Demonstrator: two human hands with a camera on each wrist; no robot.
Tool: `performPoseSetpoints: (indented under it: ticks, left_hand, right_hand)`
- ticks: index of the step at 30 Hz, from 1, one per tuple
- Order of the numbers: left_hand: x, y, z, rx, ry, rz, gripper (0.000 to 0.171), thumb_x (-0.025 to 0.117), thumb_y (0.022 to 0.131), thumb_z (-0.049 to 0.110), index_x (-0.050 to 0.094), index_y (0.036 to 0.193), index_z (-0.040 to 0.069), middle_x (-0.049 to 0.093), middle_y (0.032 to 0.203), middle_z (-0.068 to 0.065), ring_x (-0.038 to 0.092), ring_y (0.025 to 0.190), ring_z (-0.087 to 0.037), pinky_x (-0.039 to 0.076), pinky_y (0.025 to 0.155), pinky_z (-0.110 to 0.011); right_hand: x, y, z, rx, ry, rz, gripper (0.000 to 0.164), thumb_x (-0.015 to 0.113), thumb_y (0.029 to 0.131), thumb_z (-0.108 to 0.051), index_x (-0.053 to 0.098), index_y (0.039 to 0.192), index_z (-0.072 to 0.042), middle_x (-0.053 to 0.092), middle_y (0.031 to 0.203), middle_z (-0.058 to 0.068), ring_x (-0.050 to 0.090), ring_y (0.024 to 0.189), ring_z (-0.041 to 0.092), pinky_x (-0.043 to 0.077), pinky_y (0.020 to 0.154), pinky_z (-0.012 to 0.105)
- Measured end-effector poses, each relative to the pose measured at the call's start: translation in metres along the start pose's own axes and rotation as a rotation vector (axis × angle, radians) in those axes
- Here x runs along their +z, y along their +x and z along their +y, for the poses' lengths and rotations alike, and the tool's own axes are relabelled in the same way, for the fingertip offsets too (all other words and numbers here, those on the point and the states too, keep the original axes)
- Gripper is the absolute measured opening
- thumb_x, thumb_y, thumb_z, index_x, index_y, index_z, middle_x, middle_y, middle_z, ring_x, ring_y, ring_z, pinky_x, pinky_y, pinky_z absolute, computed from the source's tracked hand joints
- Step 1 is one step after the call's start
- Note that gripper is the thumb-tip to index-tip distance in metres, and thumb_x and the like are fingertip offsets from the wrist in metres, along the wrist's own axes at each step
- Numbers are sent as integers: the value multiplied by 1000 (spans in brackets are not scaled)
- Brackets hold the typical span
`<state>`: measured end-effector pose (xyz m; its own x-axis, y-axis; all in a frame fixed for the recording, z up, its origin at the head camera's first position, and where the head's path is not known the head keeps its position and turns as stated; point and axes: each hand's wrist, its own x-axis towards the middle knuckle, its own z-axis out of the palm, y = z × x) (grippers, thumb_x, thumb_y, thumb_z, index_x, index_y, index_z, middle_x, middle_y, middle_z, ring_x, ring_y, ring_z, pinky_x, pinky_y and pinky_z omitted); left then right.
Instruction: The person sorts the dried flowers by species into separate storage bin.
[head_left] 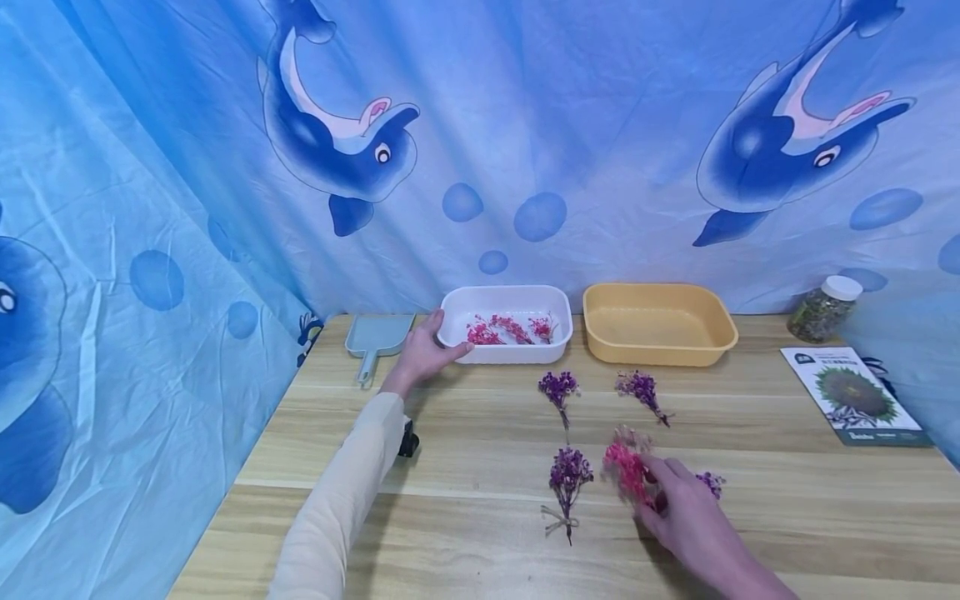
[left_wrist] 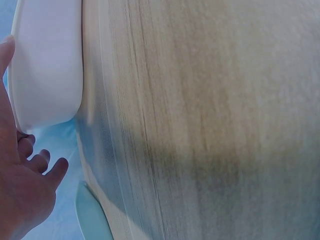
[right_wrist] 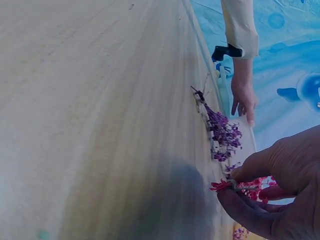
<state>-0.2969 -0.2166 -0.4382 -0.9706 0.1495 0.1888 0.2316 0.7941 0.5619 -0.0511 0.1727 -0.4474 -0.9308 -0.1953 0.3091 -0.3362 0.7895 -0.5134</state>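
My right hand (head_left: 690,517) pinches a bunch of pink dried flowers (head_left: 626,467) by its stems between thumb and fingers, low over the table's front half. My left hand (head_left: 422,354) holds the near left corner of a white plastic basin (head_left: 510,355), thumb at the front rim and fingertips at the left side. Inside that basin lie several pink flower bunches (head_left: 510,327). Purple bunches lie on the wood: one (head_left: 558,387) before the white basin, another (head_left: 640,390) to its right, one tied with twine (head_left: 570,473) nearer, and one (head_left: 711,483) partly hidden behind my right hand.
A yellow basin (head_left: 660,354) stands right of the white one. At the back left lies a small grey-blue dustpan (head_left: 378,333). A lidded jar (head_left: 825,310) and a printed seed packet (head_left: 855,396) are at the right. A dolphin-print curtain (head_left: 600,167) hangs behind the table.
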Motion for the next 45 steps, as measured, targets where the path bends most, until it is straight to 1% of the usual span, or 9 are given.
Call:
performPoseSetpoints:
  ticks: [5,12,16,23,29,32,35,37,45]
  left_hand:
    - [0,0,0,5,5,6,104,74,83,57,28,155,-2,28,160,-20,25,146,-37,23,118,-49]
    - [0,0,0,-2,0,10,104,74,83,57,28,155,-1,28,160,-20,25,147,-36,22,118,-48]
    - [0,0,0,2,-3,9,104,74,82,57,27,155,-2,28,160,-21,25,146,-37,22,118,-49]
    - [-1,0,0,-1,4,8,104,73,83,58,27,156,-1,27,160,-21,24,146,-39,22,118,-51]
    - [-1,-2,2,-13,9,-2,105,72,83,59,26,157,1,26,161,-20,23,146,-38,21,117,-55]
    - [0,-1,1,-10,10,2,105,72,83,60,26,157,1,26,161,-21,23,146,-39,21,117,-55]
    - [0,0,-1,-6,10,8,105,71,83,61,26,157,1,26,160,-21,24,146,-39,21,117,-56]
    - [0,1,-2,-7,11,8,106,71,83,62,26,157,1,26,161,-20,23,146,-39,20,117,-56]
    - [1,0,-2,-16,10,9,107,72,82,63,27,157,2,26,161,-19,24,146,-39,24,116,-54]
  right_hand:
    - [-2,7,4,-176,17,121,74,89,57,11,62,126,6,65,94,13,48,60,-4,46,47,13]
    - [-13,22,3,-268,-51,141,74,91,57,7,63,125,4,67,105,20,68,77,24,60,63,29]
    - [-20,32,2,-295,-48,120,70,91,59,7,64,122,4,67,106,18,68,77,23,60,63,29]
    - [-31,58,5,-318,-21,47,67,88,65,8,61,126,4,67,107,18,64,70,12,58,60,27]
    - [-34,87,8,-402,-6,29,67,86,68,7,58,130,6,65,113,21,68,78,21,61,68,35]
    - [-36,102,6,-397,-25,2,70,85,72,4,56,135,4,65,112,20,67,84,26,60,72,40]
    - [-36,119,2,-393,-22,-34,78,83,74,4,50,144,-1,65,110,18,66,82,24,59,68,37]
    - [-36,130,-1,-405,-33,-50,77,83,75,3,49,144,-1,64,106,16,65,81,22,59,67,35]
    - [-30,181,-15,-507,-29,-97,67,82,75,7,53,135,7,64,106,20,66,77,23,59,65,31]
